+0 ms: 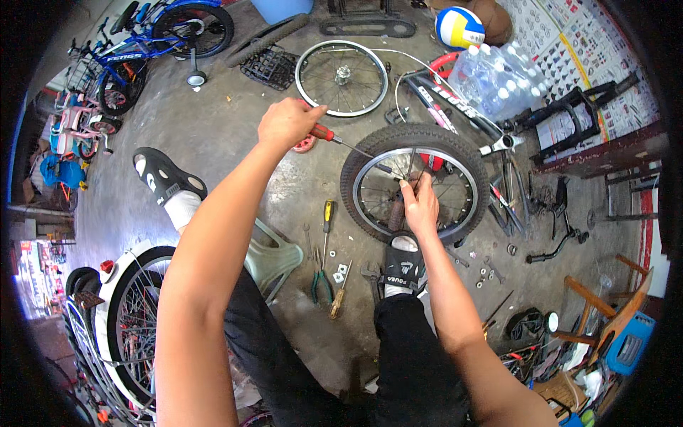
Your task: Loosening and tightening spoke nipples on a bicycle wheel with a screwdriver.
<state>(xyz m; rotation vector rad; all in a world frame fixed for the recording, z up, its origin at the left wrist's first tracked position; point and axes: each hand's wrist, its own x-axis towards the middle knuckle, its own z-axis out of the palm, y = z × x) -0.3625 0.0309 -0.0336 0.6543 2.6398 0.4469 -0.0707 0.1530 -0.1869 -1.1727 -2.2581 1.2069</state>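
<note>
My left hand (287, 124) is closed round the red handle of a screwdriver (324, 133). Its thin shaft slants down to the right, with the tip at the upper left of a bicycle wheel (466, 149) that has a knobbly black tyre and a silver rim. Inside that rim, among the spokes, my right hand (421, 203) has its thumb and fingers drawn together. A short dark rod (384, 169) shows beside the thumb; whether the fingers grip it or a spoke is unclear. The wheel lies by my right foot, which is in a black clog (403, 265).
Pliers (322, 285), a yellow-handled screwdriver (328, 215), wrenches and nuts lie on the floor between my feet. A bare wheel (341, 78), a bike frame (455, 107) and bundled water bottles (498, 78) are beyond. Bicycles (131, 320) stand at left; a wooden stool (612, 313) leans right.
</note>
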